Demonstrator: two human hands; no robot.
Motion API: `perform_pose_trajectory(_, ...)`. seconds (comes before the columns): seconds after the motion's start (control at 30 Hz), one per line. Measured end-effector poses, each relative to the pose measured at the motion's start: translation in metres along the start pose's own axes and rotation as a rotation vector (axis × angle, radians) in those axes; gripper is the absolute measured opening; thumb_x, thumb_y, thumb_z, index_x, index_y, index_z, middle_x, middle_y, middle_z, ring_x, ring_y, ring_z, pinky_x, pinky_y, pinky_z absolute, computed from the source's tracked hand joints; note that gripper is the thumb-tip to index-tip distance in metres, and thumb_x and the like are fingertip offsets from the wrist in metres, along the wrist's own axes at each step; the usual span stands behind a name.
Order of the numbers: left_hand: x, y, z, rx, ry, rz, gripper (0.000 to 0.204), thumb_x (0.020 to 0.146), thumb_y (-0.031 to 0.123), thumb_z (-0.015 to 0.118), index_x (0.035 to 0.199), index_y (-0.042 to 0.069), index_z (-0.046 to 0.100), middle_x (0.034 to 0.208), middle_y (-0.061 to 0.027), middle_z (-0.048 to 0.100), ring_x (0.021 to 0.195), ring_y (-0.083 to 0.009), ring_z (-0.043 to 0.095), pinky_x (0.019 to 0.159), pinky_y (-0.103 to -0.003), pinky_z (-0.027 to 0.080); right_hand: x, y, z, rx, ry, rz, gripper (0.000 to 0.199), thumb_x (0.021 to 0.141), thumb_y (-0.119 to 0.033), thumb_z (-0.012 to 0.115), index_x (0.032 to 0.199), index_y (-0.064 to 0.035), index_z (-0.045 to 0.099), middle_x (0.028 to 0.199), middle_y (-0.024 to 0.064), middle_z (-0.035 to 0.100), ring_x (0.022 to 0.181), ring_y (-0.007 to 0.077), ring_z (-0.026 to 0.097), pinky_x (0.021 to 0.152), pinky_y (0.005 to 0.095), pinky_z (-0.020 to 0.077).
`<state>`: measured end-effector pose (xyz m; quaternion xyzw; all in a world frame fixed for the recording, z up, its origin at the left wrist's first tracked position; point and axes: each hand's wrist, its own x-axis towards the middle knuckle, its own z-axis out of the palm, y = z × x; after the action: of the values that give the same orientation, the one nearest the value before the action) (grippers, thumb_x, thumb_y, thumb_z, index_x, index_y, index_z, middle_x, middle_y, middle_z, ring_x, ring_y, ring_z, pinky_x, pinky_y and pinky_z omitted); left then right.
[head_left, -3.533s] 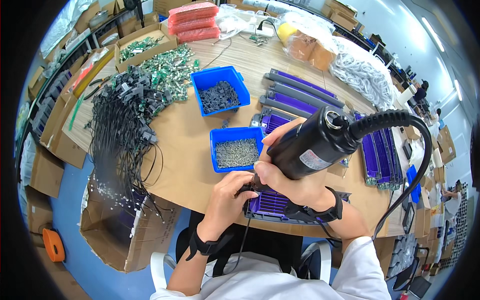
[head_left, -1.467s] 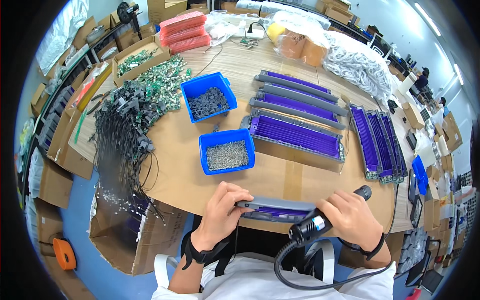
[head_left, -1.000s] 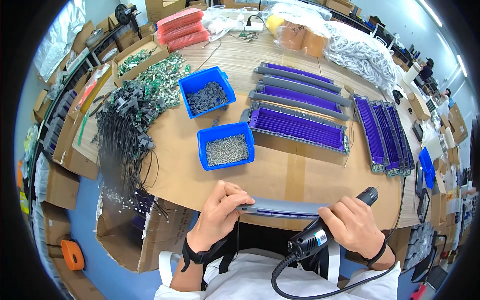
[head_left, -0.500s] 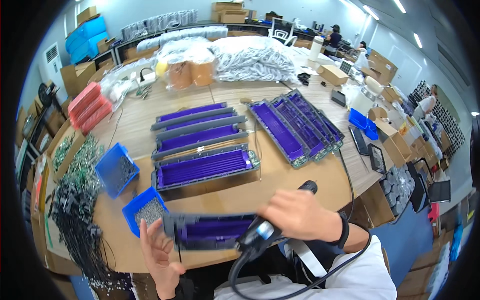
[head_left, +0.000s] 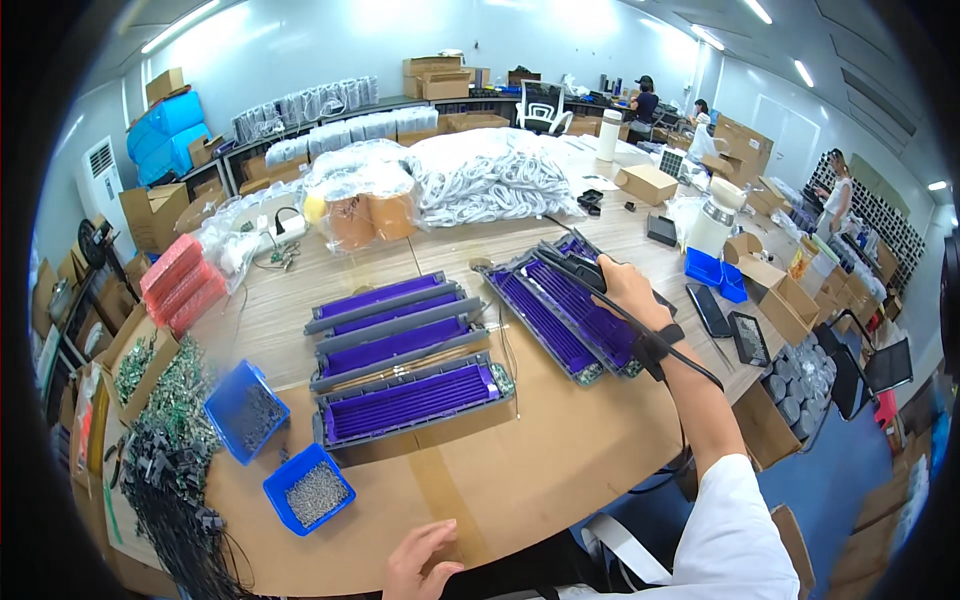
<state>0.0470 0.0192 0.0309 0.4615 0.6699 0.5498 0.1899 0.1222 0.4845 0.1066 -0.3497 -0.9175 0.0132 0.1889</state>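
Observation:
My right hand (head_left: pixel 632 294) is closed round a black corded electric screwdriver (head_left: pixel 575 268), above the group of purple-lined grey housings (head_left: pixel 540 320) at the right of the table. Its fingers hide part of the housings, so I cannot tell if it touches one. The black cable (head_left: pixel 665 345) runs back past my wrist. My left hand (head_left: pixel 424 562) is at the table's near edge, over brown cardboard, empty with thumb and fingers apart. Several more purple-lined housings (head_left: pixel 410 400) lie in a row at the middle. Small screws fill a blue bin (head_left: pixel 275 490) left of them.
A second blue bin (head_left: pixel 215 405) stands behind the first. Black cables (head_left: pixel 165 500) and green circuit boards (head_left: pixel 180 400) are heaped at left, near pink wrapped packs (head_left: pixel 180 285). Bagged white cords (head_left: pixel 500 185) lie at the back. A phone (head_left: pixel 708 310) and blue trays (head_left: pixel 715 272) are at right.
My right hand has moved away and right with the screwdriver, to the right-hand housings. The housing in front of me is gone from there. My left hand has shifted right and nearer me.

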Motion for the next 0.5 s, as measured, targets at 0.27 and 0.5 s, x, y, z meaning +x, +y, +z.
perform_pose_trajectory(0.27, -0.011, -0.034, -0.001, -0.105, 0.087, -0.115, 0.035, 0.083, -0.002, 0.068, 0.117, -0.003, 0.062, 0.117, -0.0151, 0.061, 0.098, -0.0220, 0.066, 0.083, -0.030, 0.055, 0.008, -0.048, -0.007, 0.017, 0.210, -0.120, 0.038, 0.075, -0.015, 0.074, 0.099, -0.0024, 0.048, 0.084, 0.0240, 0.065, 0.085, 0.0443, 0.063, 0.069, 0.0517, 0.0502)
perform_pose_trajectory(0.5, -0.002, -0.021, -0.003, 0.009, 0.153, -0.071, 0.020, 0.081, 0.001, 0.071, 0.101, -0.001, 0.069, 0.097, -0.0123, 0.068, 0.084, -0.0217, 0.068, 0.073, -0.028, 0.054, -0.062, -0.170, 0.012, 0.304, -0.304, -0.676, 0.039, 0.072, -0.007, 0.074, 0.097, -0.0003, 0.045, 0.080, 0.0228, 0.063, 0.078, 0.0455, 0.061, 0.065, 0.0519, 0.0483)
